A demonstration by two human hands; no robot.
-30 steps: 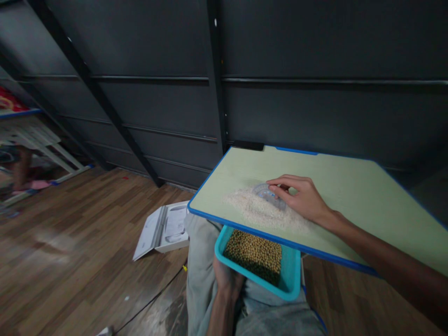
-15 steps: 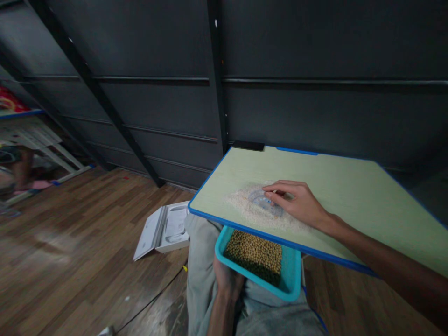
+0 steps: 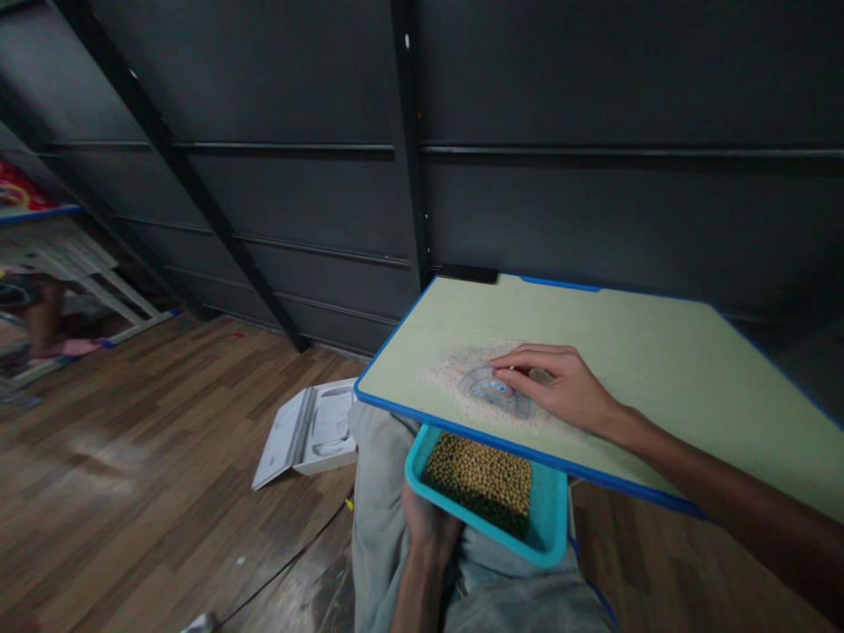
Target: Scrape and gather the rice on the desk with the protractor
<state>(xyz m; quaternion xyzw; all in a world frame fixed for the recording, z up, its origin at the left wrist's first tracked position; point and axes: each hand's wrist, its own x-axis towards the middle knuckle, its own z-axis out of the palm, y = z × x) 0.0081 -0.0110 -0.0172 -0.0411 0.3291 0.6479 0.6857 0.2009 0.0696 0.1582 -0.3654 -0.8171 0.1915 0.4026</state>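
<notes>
My right hand (image 3: 550, 378) is closed in a pinch on a clear plastic protractor (image 3: 476, 381) over the small table. Under and around the protractor lies a thin spread of pale grains like rice (image 3: 443, 376). Below the table's near edge, my left hand (image 3: 427, 520) grips a turquoise plastic tray (image 3: 555, 532) from its left side and underneath, its fingers mostly hidden. Round tan beans (image 3: 481, 470) cover most of the tray's bottom. The tray is over my lap, its far edge partly hidden under the tabletop.
The pale green tabletop (image 3: 646, 360) has a blue rim. At its far left corner is a dark flat object (image 3: 468, 273). An open white box (image 3: 323, 428) and a black cable (image 3: 294, 558) are on the wooden floor. Behind stands a dark panelled wall (image 3: 296, 79). Part of another person (image 3: 46, 321) shows far left.
My right hand has shifted slightly left, and the protractor has turned and moved with it over the grains. My left hand and the tray stay where they were.
</notes>
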